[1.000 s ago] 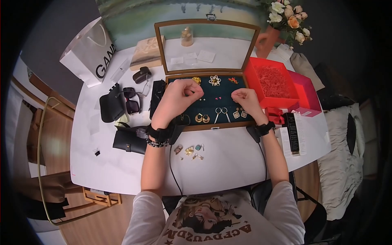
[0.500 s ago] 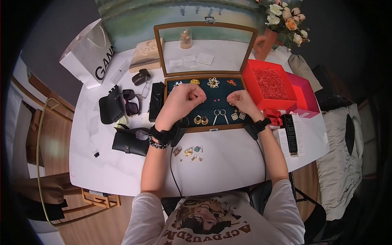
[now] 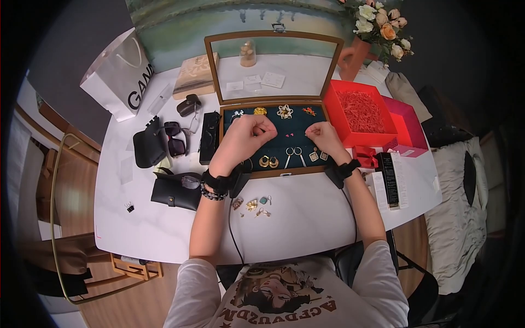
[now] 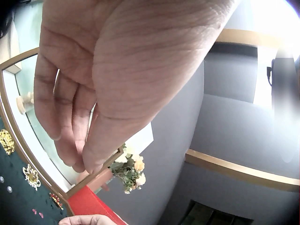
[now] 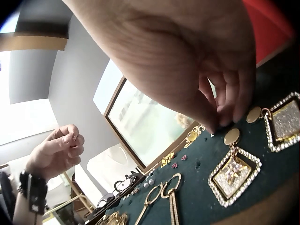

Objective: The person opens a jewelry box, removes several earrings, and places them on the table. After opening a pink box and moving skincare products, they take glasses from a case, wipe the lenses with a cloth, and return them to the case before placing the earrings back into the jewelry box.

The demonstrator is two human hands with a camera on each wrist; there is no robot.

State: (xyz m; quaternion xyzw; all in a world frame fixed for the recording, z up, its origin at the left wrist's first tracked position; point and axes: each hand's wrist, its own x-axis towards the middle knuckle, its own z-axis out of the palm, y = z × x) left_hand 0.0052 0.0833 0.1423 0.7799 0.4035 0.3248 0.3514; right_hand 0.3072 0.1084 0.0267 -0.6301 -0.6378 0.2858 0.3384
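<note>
The jewelry box point(image 3: 221, 145) stands with its glass lid up; its dark green lining holds several earrings and brooches. Over the left part of the box my left hand point(image 3: 245, 139) is raised, thumb and fingertips pinched together on a tiny bright piece, mostly hidden. At the right side, my right hand point(image 5: 187, 61) pinches a tiny pale stud earring point(image 5: 212, 135) right at the lining. Pink studs point(image 3: 289, 135) sit between the hands. Below are gold hoops point(image 3: 268, 162), long ring-topped drop earrings point(image 3: 296, 156) and square rhinestone earrings point(image 5: 234, 176). A white flower brooch point(image 3: 285, 111) lies in the top row.
Loose jewelry point(image 3: 252, 204) lies in front of the box. Sunglasses point(image 3: 175, 139) and black cases point(image 3: 176, 191) are at the left, near a paper bag point(image 3: 117, 76). A red box point(image 3: 363, 112) with shredded paper borders the right side; flowers point(image 3: 383, 27) stand behind.
My right hand has moved slightly left and down over the lining. The left hand has shifted a little to the right, still pinched. The jewelry in the box stays in place.
</note>
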